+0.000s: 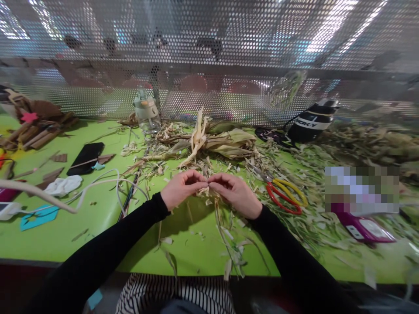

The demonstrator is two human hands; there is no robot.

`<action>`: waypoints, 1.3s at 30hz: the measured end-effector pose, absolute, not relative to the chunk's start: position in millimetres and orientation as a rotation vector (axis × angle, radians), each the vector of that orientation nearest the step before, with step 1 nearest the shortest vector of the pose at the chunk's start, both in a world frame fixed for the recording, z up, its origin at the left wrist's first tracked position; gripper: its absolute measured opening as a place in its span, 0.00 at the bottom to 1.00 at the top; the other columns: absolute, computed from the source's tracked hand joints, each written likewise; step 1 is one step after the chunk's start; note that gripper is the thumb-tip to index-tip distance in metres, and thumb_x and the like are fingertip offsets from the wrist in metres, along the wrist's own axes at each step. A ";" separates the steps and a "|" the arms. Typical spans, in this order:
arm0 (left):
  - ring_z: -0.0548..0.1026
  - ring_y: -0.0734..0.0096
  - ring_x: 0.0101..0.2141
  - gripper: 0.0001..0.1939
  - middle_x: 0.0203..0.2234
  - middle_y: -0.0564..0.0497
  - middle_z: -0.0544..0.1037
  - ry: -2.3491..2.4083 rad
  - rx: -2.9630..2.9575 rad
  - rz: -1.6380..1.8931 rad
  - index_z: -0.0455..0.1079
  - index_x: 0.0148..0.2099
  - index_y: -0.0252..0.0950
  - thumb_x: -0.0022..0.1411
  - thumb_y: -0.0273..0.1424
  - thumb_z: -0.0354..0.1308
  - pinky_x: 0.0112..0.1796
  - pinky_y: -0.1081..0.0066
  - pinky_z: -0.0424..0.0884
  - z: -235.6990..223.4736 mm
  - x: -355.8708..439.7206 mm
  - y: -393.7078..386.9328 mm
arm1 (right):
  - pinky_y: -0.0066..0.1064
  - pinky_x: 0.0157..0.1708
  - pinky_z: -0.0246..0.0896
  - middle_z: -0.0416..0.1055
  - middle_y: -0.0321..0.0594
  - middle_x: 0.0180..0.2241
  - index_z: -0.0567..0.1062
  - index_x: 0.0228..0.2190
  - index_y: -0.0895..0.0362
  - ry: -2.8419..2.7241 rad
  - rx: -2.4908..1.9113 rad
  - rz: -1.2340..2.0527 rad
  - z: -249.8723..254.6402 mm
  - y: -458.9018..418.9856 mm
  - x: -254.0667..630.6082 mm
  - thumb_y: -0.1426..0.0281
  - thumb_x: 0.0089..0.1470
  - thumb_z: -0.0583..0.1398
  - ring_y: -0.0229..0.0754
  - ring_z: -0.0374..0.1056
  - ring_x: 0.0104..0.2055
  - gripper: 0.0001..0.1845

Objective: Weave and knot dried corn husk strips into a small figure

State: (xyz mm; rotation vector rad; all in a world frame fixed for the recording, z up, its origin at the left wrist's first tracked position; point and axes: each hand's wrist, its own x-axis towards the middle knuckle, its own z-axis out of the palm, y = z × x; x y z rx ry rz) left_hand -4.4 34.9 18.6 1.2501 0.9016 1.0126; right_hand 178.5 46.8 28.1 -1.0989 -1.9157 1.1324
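My left hand [181, 188] and my right hand [236, 193] meet fingertip to fingertip above the middle of the green table [108, 235]. Both pinch a small piece of dried corn husk [203, 190], mostly hidden by the fingers. Just beyond them lies a pile of dry and greenish corn husks [225, 144], with a pale twisted husk piece [198, 135] upright on top. Thin husk strips [225, 235] lie on the table below my right hand. Scissors with red and yellow handles [284, 196] rest to the right of that hand.
A clear water bottle [147, 113] and a black bottle [312, 124] stand along the perforated metal screen [209, 87]. At left lie a black phone [85, 158], white cables [85, 192] and a crumpled tissue [63, 185]. A magenta device [366, 226] sits at right among husk scraps.
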 end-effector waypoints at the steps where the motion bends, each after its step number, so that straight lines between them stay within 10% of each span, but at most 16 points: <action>1: 0.64 0.82 0.22 0.16 0.21 0.57 0.68 0.904 1.262 1.007 0.66 0.31 0.32 0.49 0.39 0.64 0.25 0.77 0.61 18.5 -4.7 34.9 | 0.27 0.28 0.60 0.71 0.35 0.27 0.74 0.32 0.57 -1.928 -1.113 1.140 27.9 47.1 179.2 0.61 0.52 0.60 0.34 0.64 0.26 0.12; 15: 0.72 0.68 0.38 0.07 0.35 0.46 0.76 0.913 2.274 1.216 0.71 0.35 0.36 0.61 0.32 0.53 0.41 0.68 0.67 22.5 -16.2 29.8 | 0.29 0.28 0.62 0.71 0.40 0.33 0.70 0.39 0.56 -2.038 -0.924 0.965 34.7 37.5 180.8 0.66 0.56 0.56 0.36 0.64 0.28 0.10; 25: 0.63 0.79 0.24 0.16 0.24 0.56 0.66 0.989 1.452 0.986 0.64 0.32 0.33 0.53 0.41 0.59 0.28 0.76 0.60 0.0 -5.1 41.3 | 0.26 0.22 0.45 0.45 0.26 0.16 0.76 0.32 0.57 -2.076 -1.195 0.683 22.0 43.9 174.9 0.61 0.51 0.61 0.32 0.47 0.18 0.12; 39: 0.71 0.76 0.32 0.15 0.31 0.51 0.72 1.045 1.457 1.053 0.64 0.42 0.33 0.52 0.29 0.61 0.33 0.74 0.67 3.2 -2.9 35.8 | 0.25 0.19 0.43 0.48 0.26 0.14 0.74 0.27 0.57 -2.028 -1.278 0.681 10.6 43.2 171.7 0.63 0.51 0.59 0.32 0.46 0.17 0.10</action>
